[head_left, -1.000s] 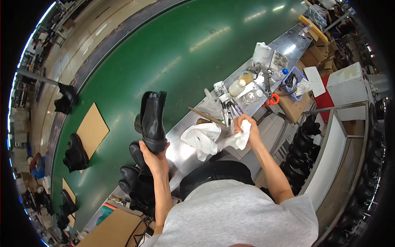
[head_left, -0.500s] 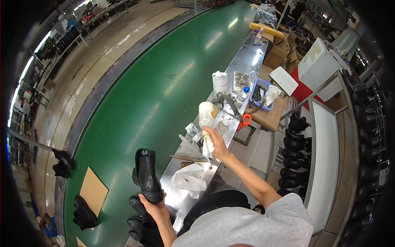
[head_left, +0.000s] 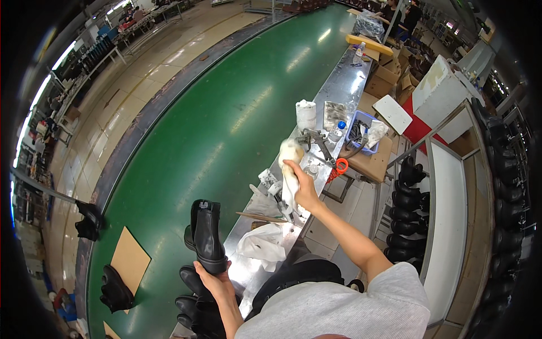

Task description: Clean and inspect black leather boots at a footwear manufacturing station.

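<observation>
Nearest, the left hand is closed around the heel end of a black boot, with the shaft standing away from the palm. The boot is above the near edge of the green surface, beside other boots. That low grip seems sound: it leaves the shaft bare, and a steady wrist should stop the leather knocking the boots below.

A little farther, on the metal table, lie a loose cloth and a thin stick; a path back to the boot should clear both.

Beyond them, the right hand holds a bunched white cloth right by a pale bottle. Blur hides whether the fingers also grip the bottle. If the cloth is to be wetted, a light dab should do; too much could drip or streak. A smooth, folded face would wipe more evenly than a loose tail.

Farthest, the spray gun and blue-capped bottle crowd the bottle, so small wrist movements suit best.
</observation>
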Demonstrator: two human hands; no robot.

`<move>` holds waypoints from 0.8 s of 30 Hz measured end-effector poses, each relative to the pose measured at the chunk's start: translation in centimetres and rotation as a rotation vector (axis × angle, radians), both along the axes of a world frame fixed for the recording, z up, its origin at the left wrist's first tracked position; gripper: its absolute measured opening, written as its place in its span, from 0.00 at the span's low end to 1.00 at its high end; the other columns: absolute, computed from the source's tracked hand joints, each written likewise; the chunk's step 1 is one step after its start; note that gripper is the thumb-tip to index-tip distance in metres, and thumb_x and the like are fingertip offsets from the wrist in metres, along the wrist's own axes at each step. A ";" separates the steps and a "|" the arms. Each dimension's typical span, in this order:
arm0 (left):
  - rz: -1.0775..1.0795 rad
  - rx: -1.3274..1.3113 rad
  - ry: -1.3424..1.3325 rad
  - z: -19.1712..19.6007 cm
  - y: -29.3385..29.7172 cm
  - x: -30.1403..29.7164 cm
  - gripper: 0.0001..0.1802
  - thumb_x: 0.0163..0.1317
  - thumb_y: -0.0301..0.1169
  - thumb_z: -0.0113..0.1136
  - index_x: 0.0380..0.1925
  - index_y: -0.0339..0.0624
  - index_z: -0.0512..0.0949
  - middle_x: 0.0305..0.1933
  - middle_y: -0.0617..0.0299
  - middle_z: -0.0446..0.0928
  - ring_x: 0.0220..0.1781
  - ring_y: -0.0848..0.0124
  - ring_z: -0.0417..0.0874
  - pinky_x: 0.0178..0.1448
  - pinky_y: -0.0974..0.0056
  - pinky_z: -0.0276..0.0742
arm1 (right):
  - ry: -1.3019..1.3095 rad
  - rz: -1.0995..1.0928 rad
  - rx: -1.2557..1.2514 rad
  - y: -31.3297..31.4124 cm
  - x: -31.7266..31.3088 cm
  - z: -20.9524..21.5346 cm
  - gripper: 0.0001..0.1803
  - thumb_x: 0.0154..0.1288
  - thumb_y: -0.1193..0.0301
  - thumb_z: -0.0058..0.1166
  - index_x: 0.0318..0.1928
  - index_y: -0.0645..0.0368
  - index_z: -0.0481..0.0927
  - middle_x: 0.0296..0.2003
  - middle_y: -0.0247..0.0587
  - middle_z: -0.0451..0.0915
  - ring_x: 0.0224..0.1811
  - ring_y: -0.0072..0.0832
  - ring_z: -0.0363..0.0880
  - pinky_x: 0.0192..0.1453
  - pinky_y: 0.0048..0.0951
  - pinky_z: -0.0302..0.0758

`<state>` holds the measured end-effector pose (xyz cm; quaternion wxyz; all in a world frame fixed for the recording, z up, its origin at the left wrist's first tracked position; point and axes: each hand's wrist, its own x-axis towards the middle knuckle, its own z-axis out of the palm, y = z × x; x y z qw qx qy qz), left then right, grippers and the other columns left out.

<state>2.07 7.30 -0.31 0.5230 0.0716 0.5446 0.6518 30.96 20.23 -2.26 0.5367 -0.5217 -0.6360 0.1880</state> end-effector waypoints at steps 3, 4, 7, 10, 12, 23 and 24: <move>-0.033 0.010 0.012 0.7 0.1 0.8 0.29 0.64 0.54 0.41 0.46 0.37 0.69 0.35 0.54 0.77 0.31 0.62 0.80 0.33 0.62 0.79 | 0.338 -0.190 -0.430 4.9 2.8 -8.3 0.19 0.56 0.81 0.45 0.50 0.61 0.76 0.38 0.56 0.79 0.45 0.43 0.78 0.46 0.32 0.72; -0.029 0.010 0.014 0.7 0.2 0.8 0.29 0.64 0.54 0.41 0.46 0.37 0.69 0.35 0.54 0.77 0.31 0.62 0.80 0.33 0.62 0.79 | 0.338 -0.186 -0.431 5.8 3.3 -8.3 0.19 0.56 0.81 0.45 0.50 0.61 0.76 0.38 0.56 0.79 0.45 0.43 0.78 0.46 0.32 0.72; 0.027 0.005 0.005 0.3 0.0 0.2 0.29 0.64 0.55 0.42 0.46 0.38 0.69 0.35 0.54 0.77 0.30 0.63 0.80 0.33 0.62 0.79 | -0.117 -0.335 -0.510 5.9 3.1 -6.1 0.15 0.57 0.76 0.42 0.40 0.63 0.81 0.29 0.56 0.80 0.32 0.42 0.81 0.36 0.36 0.75; 0.094 -0.004 0.054 0.6 -0.2 -0.2 0.25 0.64 0.53 0.42 0.47 0.44 0.69 0.37 0.58 0.77 0.33 0.64 0.79 0.35 0.60 0.78 | 0.359 0.036 -0.594 4.1 0.9 -1.9 0.13 0.59 0.75 0.43 0.38 0.68 0.80 0.28 0.48 0.81 0.27 0.31 0.80 0.32 0.29 0.75; 0.076 -0.007 0.109 1.7 0.6 0.6 0.24 0.64 0.52 0.44 0.48 0.46 0.69 0.47 0.59 0.73 0.44 0.66 0.77 0.39 0.56 0.78 | 0.693 0.289 -0.609 2.1 -1.3 -0.3 0.13 0.63 0.71 0.43 0.36 0.67 0.79 0.29 0.43 0.82 0.27 0.27 0.79 0.30 0.26 0.75; 0.187 0.222 0.290 2.0 3.1 2.4 0.23 0.64 0.37 0.54 0.51 0.36 0.59 0.47 0.60 0.65 0.45 0.73 0.74 0.46 0.68 0.73 | 0.733 0.664 -0.740 -5.5 -11.5 5.2 0.15 0.66 0.68 0.46 0.46 0.68 0.76 0.39 0.46 0.81 0.40 0.23 0.78 0.45 0.23 0.74; 0.186 0.222 0.287 1.9 3.1 2.5 0.23 0.64 0.37 0.54 0.51 0.36 0.59 0.47 0.60 0.65 0.45 0.73 0.74 0.46 0.68 0.73 | 0.779 0.619 -0.701 -5.6 -12.2 4.5 0.18 0.67 0.66 0.45 0.48 0.69 0.74 0.42 0.48 0.79 0.42 0.25 0.77 0.47 0.24 0.74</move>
